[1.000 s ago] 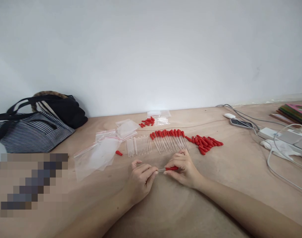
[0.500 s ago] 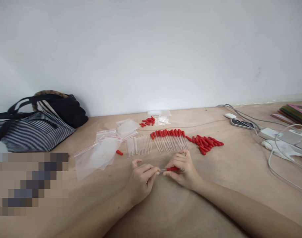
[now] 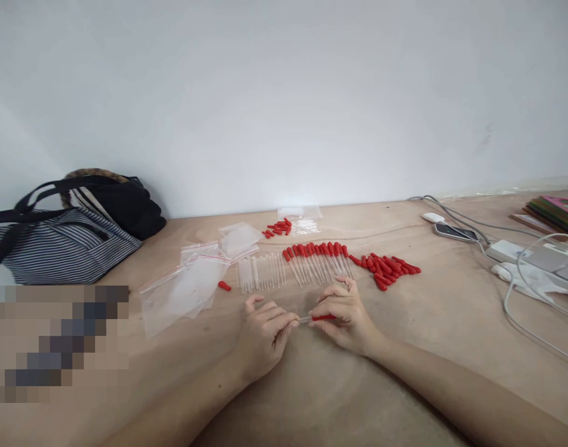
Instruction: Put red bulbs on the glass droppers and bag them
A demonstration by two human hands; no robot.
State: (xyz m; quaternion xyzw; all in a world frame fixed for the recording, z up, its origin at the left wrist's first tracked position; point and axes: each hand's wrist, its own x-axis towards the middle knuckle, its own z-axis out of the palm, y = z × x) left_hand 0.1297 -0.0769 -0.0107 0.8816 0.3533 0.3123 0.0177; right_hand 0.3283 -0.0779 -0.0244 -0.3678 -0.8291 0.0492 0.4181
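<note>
Between finger and thumb, my left hand (image 3: 269, 335) pinches a clear dropper tube (image 3: 305, 320). My right hand (image 3: 344, 316) grips the red rubber bulb (image 3: 324, 317) at the tube's right end; its fingers hide part of the bulb. Tube and bulb lie in one line, held level above the table. Just beyond my hands lies a row of droppers with red bulbs (image 3: 316, 249). To their left are bare clear tubes (image 3: 262, 273). A heap of loose red bulbs (image 3: 388, 268) lies to the right, and a single red bulb (image 3: 225, 285) lies to the left.
Clear zip bags (image 3: 185, 292) overlap at the left, near a striped bag (image 3: 64, 248). Further back are a small red pile (image 3: 278, 228) and a clear packet (image 3: 305, 225). Cables, a phone-like device (image 3: 455, 232) and a white power strip (image 3: 535, 257) occupy the right side.
Both hands have barely moved. My left hand has shifted slightly left, and a little more of the clear tube shows between my hands.
</note>
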